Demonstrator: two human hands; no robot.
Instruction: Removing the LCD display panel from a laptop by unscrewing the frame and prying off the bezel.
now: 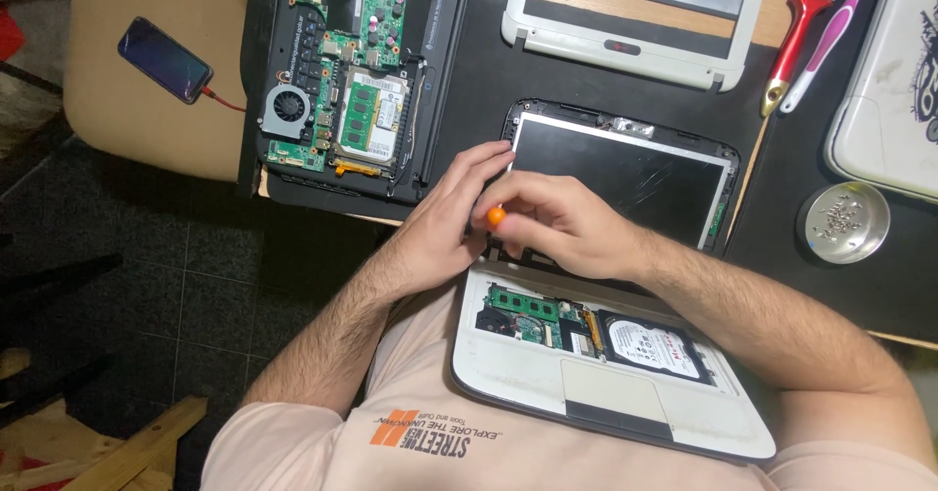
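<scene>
The right hand (557,222) grips a screwdriver with an orange cap (496,217), fingers wrapped tight around it, at the hinge of an opened white laptop (625,393) resting on the person's lap. The left hand (445,222) steadies the bare screen (616,173), fingers spread loosely on its corner. A dish of screws (842,221) sits on the bench.

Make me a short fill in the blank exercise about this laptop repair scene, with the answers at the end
1. The right hand grips a screwdriver with an ____ handle end.
2. The left hand rests at the screen's ____ edge.
3. The round metal dish holds small ____.
4. The phone is plugged into a ____ cable.

Answers: orange; left; screws; red
</scene>
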